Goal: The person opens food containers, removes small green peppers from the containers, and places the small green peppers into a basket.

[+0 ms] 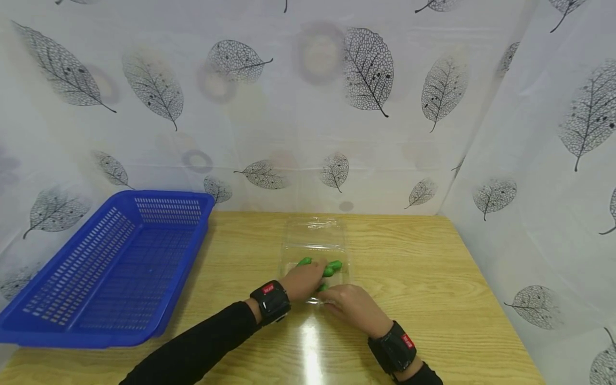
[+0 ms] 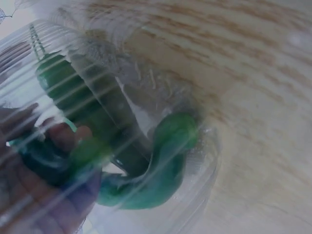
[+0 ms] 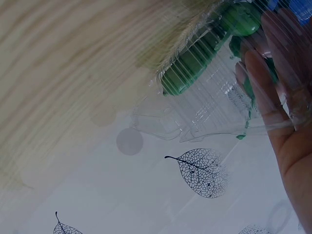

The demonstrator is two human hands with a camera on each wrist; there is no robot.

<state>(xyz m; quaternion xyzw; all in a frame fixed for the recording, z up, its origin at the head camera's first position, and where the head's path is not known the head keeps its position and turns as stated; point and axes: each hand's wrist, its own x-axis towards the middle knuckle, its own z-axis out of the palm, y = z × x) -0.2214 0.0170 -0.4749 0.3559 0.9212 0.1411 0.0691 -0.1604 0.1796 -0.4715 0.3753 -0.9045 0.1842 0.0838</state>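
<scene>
A clear plastic clamshell box [image 1: 315, 240] lies on the table, its lid folded back. Several green peppers [image 1: 335, 264] are inside it. My left hand [image 1: 304, 279] reaches into the box from the left and holds a small green pepper [image 2: 53, 158], fingertips curled round it. Beside that, a curved pepper [image 2: 146, 190] lies against the ribbed wall. At the box's front edge is my right hand [image 1: 355, 306], its fingers round a green pepper [image 1: 321, 287]. The right wrist view shows these fingers through the plastic, with another pepper [image 3: 190, 70] along the wall.
A large blue plastic basket [image 1: 166, 299] stands on the left of the wooden table [image 1: 409, 267]. Leaf-patterned sheeting [image 1: 289, 133] hangs behind the table and along its right side. Black bands are on both wrists.
</scene>
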